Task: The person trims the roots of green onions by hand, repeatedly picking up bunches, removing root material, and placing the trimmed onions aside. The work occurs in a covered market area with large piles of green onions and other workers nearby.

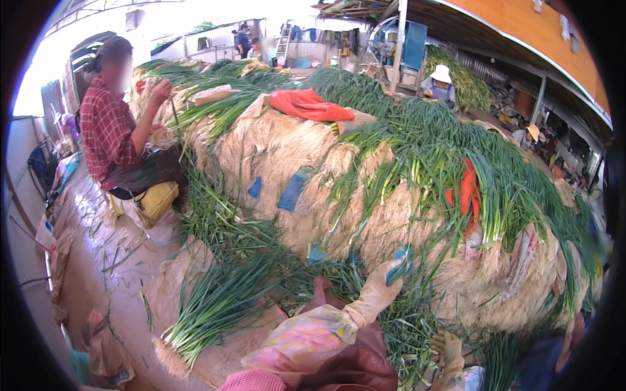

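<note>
My left hand point(375, 294), in a cream glove below a patterned sleeve, reaches toward the root side of a big heap of green onions point(417, 218). Its fingers and thumb are apart, and a blue patch point(402, 253) shows by the fingertips. At the lower right is my right hand point(448, 362), also gloved, low among loose green leaves point(407, 342); whether its fingers grip anything is unclear. To the left, a bunch of green onions point(218, 306) lies on brown sheeting, its pale roots toward me.
A person in a red checked shirt point(107, 127) sits at the left, hands raised by the heap. Red cloth point(306, 104) lies on top. Across the heap is a person in a white hat point(441, 75). More people and a ladder point(283, 40) are farther back.
</note>
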`<state>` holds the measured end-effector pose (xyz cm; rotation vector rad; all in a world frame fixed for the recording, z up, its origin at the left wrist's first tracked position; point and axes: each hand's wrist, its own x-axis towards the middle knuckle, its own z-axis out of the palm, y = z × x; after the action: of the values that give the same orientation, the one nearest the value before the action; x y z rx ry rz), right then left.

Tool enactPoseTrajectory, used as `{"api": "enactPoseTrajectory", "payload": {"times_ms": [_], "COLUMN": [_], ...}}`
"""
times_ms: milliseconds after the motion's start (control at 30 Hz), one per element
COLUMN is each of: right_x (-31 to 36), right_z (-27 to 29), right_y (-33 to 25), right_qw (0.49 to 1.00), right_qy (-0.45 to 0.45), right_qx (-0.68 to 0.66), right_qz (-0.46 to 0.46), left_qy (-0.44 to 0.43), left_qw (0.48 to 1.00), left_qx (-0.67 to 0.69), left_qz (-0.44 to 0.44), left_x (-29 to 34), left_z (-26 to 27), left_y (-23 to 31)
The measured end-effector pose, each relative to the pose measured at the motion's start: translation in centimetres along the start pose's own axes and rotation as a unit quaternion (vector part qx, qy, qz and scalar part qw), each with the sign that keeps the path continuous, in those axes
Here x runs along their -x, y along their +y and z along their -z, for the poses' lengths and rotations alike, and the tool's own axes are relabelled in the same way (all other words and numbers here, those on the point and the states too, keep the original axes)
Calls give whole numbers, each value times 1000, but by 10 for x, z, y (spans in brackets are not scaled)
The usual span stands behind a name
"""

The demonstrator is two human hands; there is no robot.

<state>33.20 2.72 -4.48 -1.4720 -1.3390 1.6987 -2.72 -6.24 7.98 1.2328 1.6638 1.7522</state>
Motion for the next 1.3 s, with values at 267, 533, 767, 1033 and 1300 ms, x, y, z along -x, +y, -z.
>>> {"api": "enactPoseTrajectory", "payload": {"times_ms": [267, 533, 767, 1033, 1300], "right_x": [-47, -51, -134, -232, -248], "right_z": [-5, -121, -141, -145, -215], "right_y": [-27, -175, -269, -320, -319], "right_qw": [950, 763, 787, 864, 818], "right_qy": [101, 173, 264, 336, 361], "right_qx": [259, 431, 480, 353, 421], "right_qz": [144, 450, 284, 122, 154], "left_qy": [-36, -75, -61, -67, -57], "left_qw": [993, 985, 981, 984, 986], "left_qx": [-9, -5, 33, 19, 30], "left_qz": [111, 152, 181, 165, 154], "left_x": [-1, -10, -16, -23, -30], "left_z": [-43, -53, -40, -43, -43], "left_y": [-81, -86, -68, -60, -75]}}
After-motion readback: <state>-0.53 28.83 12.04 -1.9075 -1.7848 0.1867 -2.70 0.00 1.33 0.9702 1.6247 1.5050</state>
